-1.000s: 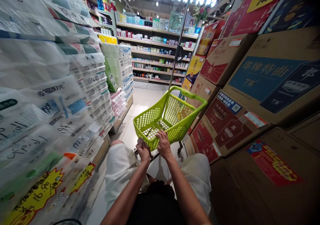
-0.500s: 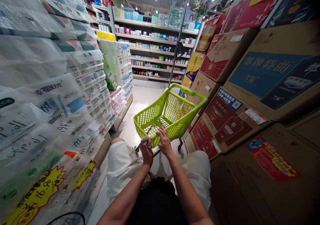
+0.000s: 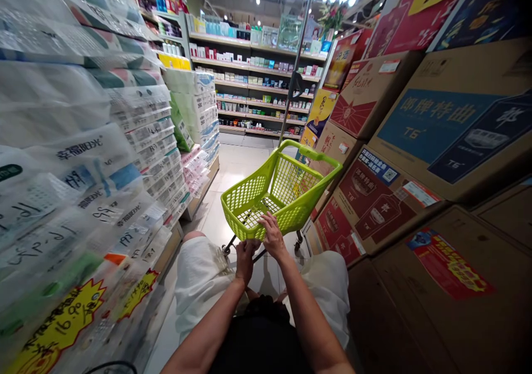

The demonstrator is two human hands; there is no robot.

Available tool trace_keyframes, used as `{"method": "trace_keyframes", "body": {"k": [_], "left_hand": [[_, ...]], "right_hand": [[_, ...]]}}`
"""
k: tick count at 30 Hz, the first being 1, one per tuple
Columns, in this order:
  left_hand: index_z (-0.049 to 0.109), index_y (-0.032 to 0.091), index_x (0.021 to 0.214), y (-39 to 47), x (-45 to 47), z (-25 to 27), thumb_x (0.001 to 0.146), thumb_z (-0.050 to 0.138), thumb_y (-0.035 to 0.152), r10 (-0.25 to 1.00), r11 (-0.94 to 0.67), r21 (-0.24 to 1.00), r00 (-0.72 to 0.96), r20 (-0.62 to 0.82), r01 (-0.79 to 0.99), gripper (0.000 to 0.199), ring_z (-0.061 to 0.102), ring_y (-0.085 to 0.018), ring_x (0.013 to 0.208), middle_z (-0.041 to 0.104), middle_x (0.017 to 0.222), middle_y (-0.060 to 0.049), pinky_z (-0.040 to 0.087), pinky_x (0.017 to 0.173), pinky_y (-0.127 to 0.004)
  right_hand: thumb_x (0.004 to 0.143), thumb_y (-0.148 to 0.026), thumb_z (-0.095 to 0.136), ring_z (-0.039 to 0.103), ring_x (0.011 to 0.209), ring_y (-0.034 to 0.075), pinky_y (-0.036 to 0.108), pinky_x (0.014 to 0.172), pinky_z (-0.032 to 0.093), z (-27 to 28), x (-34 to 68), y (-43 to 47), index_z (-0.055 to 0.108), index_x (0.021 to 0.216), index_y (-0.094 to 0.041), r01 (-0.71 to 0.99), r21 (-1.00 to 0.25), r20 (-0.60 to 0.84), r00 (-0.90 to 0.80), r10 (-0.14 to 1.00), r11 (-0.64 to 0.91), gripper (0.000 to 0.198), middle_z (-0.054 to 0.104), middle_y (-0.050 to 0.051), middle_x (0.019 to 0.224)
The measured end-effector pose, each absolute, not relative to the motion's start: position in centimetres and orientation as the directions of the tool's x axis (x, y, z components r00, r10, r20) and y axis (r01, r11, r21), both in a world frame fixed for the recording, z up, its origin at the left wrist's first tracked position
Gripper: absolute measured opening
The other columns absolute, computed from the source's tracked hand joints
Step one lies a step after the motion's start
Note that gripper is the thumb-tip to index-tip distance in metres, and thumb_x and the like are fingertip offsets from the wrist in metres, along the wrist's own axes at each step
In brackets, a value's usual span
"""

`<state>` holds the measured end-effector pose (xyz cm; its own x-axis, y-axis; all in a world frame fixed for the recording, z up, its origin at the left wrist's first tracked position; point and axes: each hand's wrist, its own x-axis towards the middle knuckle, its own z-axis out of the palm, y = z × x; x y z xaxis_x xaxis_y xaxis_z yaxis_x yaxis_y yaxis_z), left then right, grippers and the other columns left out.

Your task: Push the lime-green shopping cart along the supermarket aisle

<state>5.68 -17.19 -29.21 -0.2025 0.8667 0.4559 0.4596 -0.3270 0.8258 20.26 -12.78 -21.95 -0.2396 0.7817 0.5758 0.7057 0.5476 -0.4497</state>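
A lime-green plastic shopping cart (image 3: 297, 217) stands before my knees, its lattice basket holding nothing that I can see. My right hand (image 3: 272, 236) grips the basket's near rim, fingers over the edge. Just to its left, my left hand (image 3: 246, 260) is closed below the basket's front corner, against its underside or very close to it. A crumpled greyish-pink cloth showed in that hand a moment ago; now the fingers and basket mostly hide it.
Plastic-wrapped tissue packs (image 3: 145, 124) are stacked high on the left. Cardboard boxes (image 3: 382, 202) form a wall close on the right. A thin metal pole (image 3: 293, 75) rises behind the cart. Farther back stand shelves (image 3: 249, 66) of small packages, across a pale tiled floor (image 3: 233, 160).
My left hand has gone down slightly and in under the basket's corner, and the cloth has passed out of sight. My right hand stays on the rim. The view has shifted slightly.
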Motion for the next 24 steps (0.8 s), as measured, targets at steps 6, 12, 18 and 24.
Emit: {"method": "trace_keyframes", "body": {"k": [6,12,18,24], "left_hand": [[0.078,0.023,0.091,-17.3,5.8,-28.4,0.088,0.059,0.022,0.868,-0.328,0.824,-0.196,0.455,0.462,0.020,0.058,-0.027,0.104,0.064,0.102,-0.011,0.052,0.099,-0.043],[0.074,0.021,0.096,-17.9,4.9,-28.8,0.083,0.061,0.021,0.895,-0.286,0.884,-0.227,0.384,0.369,0.018,0.061,-0.025,0.092,0.063,0.096,-0.009,0.056,0.089,-0.043],[0.060,0.023,0.112,-16.2,5.1,-26.7,0.078,0.065,0.014,0.800,-0.227,0.939,-0.500,0.332,0.260,0.035,0.058,-0.028,0.122,0.062,0.119,-0.012,0.050,0.107,-0.045],[0.053,0.021,0.108,-15.8,5.5,-27.2,0.088,0.061,0.029,0.811,0.066,0.998,-0.581,-0.068,-0.024,0.023,0.068,-0.022,0.087,0.065,0.092,-0.006,0.057,0.081,-0.037]], "right_hand": [[0.070,0.003,0.044,0.039,0.153,0.024,0.053,0.130,0.031,-22.1,20.5,-12.5,0.067,0.127,-0.022,0.704,-0.452,0.572,-0.242,0.783,0.548,0.066,0.062,0.009,0.143],[0.069,0.003,0.043,0.038,0.153,0.024,0.053,0.129,0.032,-22.1,20.5,-12.5,0.066,0.128,-0.021,0.703,-0.436,0.573,-0.263,0.776,0.561,0.068,0.062,0.009,0.143],[0.066,0.004,0.043,0.040,0.152,0.024,0.053,0.130,0.031,-21.9,20.4,-12.8,0.068,0.122,-0.021,0.706,-0.455,0.577,-0.230,0.784,0.542,0.066,0.063,0.009,0.139],[0.066,0.004,0.041,0.038,0.152,0.022,0.052,0.130,0.030,-21.3,20.0,-13.4,0.066,0.121,-0.021,0.706,-0.462,0.589,-0.209,0.781,0.537,0.065,0.063,0.009,0.138]]}}
